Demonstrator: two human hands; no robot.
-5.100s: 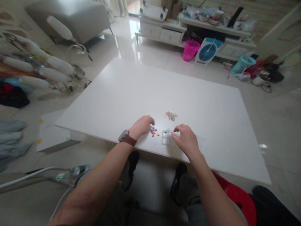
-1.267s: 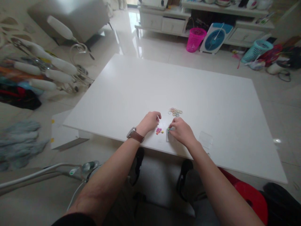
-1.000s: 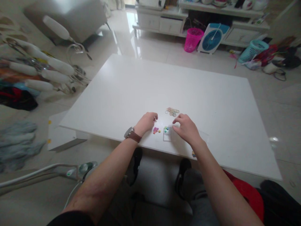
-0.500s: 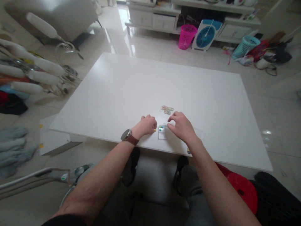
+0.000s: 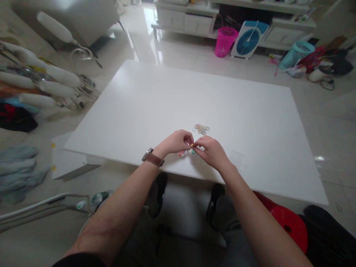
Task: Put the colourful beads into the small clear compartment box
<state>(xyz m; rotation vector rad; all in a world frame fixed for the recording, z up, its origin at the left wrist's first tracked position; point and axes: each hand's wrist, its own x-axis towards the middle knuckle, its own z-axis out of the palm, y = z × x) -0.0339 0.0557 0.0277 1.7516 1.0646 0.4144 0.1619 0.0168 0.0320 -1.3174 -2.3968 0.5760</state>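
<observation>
My left hand (image 5: 179, 141), with a brown-strapped watch on its wrist, has its fingers closed on a small yellow piece (image 5: 191, 145). Opposite it, my right hand (image 5: 210, 151) pinches at the same piece, and the fingertips of both hands meet there. The piece is too small to name. Just under them stands a clear plastic box (image 5: 196, 160), partly covered by my right hand, with a green piece (image 5: 193, 151) showing in it. Small red and white pieces (image 5: 181, 152) lie below my left hand. Beyond the hands is a loose pile of thin coloured rings (image 5: 201, 128).
A clear flat lid (image 5: 237, 158) lies right of my right hand on the white table (image 5: 167, 96). A red stool (image 5: 289, 226) stands near the front right edge. Across the floor are a pink basket (image 5: 226, 41) and a blue-and-white fan (image 5: 248, 40).
My left hand has moved right and up with the yellow piece. My right hand has come slightly left, and its fingers have closed to meet the left ones above the box.
</observation>
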